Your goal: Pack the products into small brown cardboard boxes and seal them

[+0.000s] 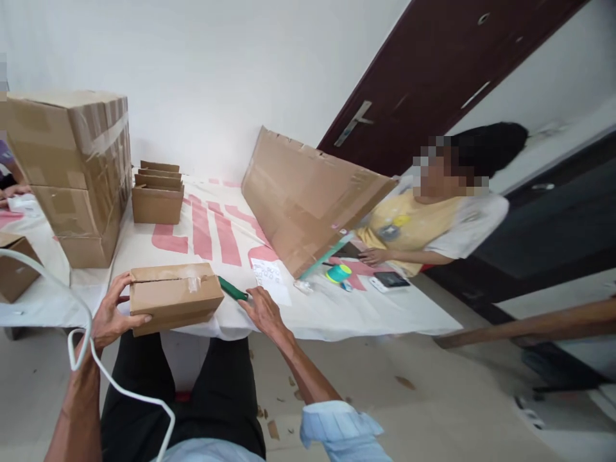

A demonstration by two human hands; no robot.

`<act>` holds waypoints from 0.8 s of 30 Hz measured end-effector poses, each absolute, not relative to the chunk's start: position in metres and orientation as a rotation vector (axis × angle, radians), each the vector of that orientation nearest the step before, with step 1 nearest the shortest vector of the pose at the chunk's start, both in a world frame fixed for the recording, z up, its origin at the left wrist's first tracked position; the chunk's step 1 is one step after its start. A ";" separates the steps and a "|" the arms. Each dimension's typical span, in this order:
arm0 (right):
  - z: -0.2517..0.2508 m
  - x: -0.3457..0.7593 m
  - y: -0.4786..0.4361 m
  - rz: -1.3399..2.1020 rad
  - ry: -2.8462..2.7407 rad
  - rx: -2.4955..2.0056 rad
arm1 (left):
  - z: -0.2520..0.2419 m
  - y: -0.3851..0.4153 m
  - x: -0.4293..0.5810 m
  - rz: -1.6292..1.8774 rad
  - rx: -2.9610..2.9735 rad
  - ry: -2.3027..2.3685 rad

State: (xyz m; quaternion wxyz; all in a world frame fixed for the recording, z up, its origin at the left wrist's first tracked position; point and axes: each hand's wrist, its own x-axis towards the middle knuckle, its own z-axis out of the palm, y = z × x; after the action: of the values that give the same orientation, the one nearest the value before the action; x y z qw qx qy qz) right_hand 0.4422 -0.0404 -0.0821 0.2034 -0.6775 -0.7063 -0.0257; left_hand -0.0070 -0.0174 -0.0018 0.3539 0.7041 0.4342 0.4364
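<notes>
Carton (176, 301): small, brown and closed, at the near edge of the tabletop (385, 317), above the wearer's dark-trousered legs (228, 385); a seam runs along its top, with clear tape (193, 283) near the right end.
Left grip (114, 314): clamped on the carton's left end, thumb along the near side, fingers reaching up to the top edge.
Right grip (262, 311): closed on the near end of a slim green tool (231, 288), whose far end points at the carton's right end; whether they touch, I cannot tell.
Tabletop cloth: white with large pink markings.
Left side: a tall taped cardboard stack (91, 179), beside it open-topped boxes (158, 206); a white cable (128, 393) loops in front.
Right side: a large tilted cardboard piece (312, 199), a printed paper (274, 285), a teal-and-yellow spool (338, 274) and a dark-screened device (391, 281).
Co-worker (423, 224): across at the right, in a yellow-and-white top, one hand (374, 256) on the tabletop.
Floor (337, 378): pale, with scattered brown scraps (273, 430).
</notes>
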 end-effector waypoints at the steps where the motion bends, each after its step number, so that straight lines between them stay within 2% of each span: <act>1: -0.083 0.438 -0.038 -0.072 -1.990 -1.887 | -0.001 -0.018 -0.007 1.133 1.813 1.131; 7: -0.092 0.417 -0.021 -0.134 -2.027 -1.949 | 0.004 -0.026 -0.005 1.131 1.773 1.116; 12: -0.083 0.418 -0.020 -0.144 -1.889 -1.712 | 0.004 -0.031 -0.004 1.105 1.773 1.119; 18: 0.007 0.394 -0.018 0.064 -1.503 -1.545 | -0.001 -0.032 -0.003 1.105 1.786 1.126; 24: 0.088 0.320 -0.023 0.439 -1.893 -1.154 | -0.002 -0.034 -0.002 1.120 1.785 1.115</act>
State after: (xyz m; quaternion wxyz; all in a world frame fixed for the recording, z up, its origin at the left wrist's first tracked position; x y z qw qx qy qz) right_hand 0.3196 -0.0231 0.0884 0.4264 -0.4619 -0.7576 0.1758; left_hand -0.0023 -0.0336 -0.0025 0.3698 0.6956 0.4344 0.4366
